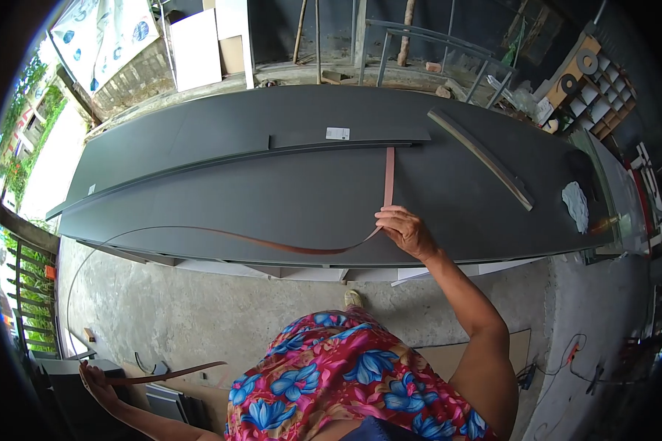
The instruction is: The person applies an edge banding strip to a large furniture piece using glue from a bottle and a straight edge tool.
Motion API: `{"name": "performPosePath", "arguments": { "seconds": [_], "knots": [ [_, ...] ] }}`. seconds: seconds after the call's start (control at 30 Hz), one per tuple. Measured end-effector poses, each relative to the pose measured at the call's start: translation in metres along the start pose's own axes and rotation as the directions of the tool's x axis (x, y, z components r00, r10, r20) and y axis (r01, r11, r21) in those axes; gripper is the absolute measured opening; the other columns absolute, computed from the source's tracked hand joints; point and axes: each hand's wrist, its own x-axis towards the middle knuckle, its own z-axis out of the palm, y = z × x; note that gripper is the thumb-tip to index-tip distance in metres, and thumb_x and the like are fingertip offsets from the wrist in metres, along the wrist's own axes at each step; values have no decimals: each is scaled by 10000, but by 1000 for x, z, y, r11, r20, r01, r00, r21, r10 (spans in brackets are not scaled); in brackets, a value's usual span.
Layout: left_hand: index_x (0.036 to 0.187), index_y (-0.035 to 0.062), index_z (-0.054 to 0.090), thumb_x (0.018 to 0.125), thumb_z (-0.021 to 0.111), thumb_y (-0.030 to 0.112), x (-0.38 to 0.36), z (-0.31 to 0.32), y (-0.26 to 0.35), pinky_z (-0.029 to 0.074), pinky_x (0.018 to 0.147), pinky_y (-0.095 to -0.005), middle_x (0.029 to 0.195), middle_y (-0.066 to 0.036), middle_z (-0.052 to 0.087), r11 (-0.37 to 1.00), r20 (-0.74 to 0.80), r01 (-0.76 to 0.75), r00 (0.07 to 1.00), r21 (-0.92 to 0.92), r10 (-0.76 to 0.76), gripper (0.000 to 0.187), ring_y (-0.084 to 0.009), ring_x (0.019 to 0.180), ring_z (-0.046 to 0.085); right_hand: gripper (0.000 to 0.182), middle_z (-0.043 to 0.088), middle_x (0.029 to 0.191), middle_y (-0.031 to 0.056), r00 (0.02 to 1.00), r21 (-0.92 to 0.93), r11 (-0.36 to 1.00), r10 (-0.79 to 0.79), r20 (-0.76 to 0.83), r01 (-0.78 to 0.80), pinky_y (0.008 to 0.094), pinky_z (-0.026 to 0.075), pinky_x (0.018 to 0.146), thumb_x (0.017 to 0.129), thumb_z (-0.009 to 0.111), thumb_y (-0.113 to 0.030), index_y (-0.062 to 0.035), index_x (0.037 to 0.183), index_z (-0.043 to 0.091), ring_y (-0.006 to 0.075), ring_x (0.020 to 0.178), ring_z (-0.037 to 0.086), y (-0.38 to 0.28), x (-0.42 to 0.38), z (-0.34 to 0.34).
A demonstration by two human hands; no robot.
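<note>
My right hand (406, 231) is closed on a long, flexible strip of edge banding (389, 176) over the large dark grey panel (221, 213). One flat pinkish length runs from my fingers up to the thin dark boards (309, 141) lying on the panel. From the same hand the brown side of the strip sags left, then loops down past the panel's front edge to the lower left. There my left hand (100, 388) grips the strip out to the side, with a loose end pointing right. Its fingers are partly hard to make out.
A narrow strip of board (482, 158) lies slantwise on the panel's right side, with a crumpled pale cloth (575, 206) farther right. A metal frame (438, 44) stands behind. Dark panels (173, 404) lie on the floor at lower left, and cables (570, 356) at right.
</note>
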Motion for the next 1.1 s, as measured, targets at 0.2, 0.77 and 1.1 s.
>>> {"name": "performPosePath", "arguments": {
  "seconds": [0.2, 0.77, 1.1],
  "knots": [
    [1062, 35, 551, 929, 521, 246, 18, 5, -10, 196, 444, -186, 600, 70, 310, 1000, 135, -23, 991, 8, 21, 251, -17, 497, 240, 82, 657, 875, 49, 995, 9, 999, 40, -91, -39, 339, 512, 774, 754, 674, -98, -58, 804, 622, 236, 878, 628, -45, 6, -30],
    [1163, 32, 550, 927, 498, 174, 141, 62, -27, 273, 539, -169, 896, 20, 516, 856, 525, -390, 833, 339, 172, 280, -22, 624, 304, 274, 584, 673, 44, 857, -322, 796, 451, -250, -513, 313, 452, 624, 652, 785, -195, -45, 687, 559, 178, 642, 564, -54, -41, -205],
    [1210, 61, 518, 863, 445, 37, 204, 129, -8, 364, 654, -220, 1087, -10, 454, 693, 701, -540, 710, 478, 69, 356, -87, 764, 431, 299, 596, 732, 74, 810, -503, 640, 513, -283, -581, 362, 441, 691, 617, 803, -225, -28, 718, 602, 240, 776, 549, -64, -103, -214]
  ]
}}
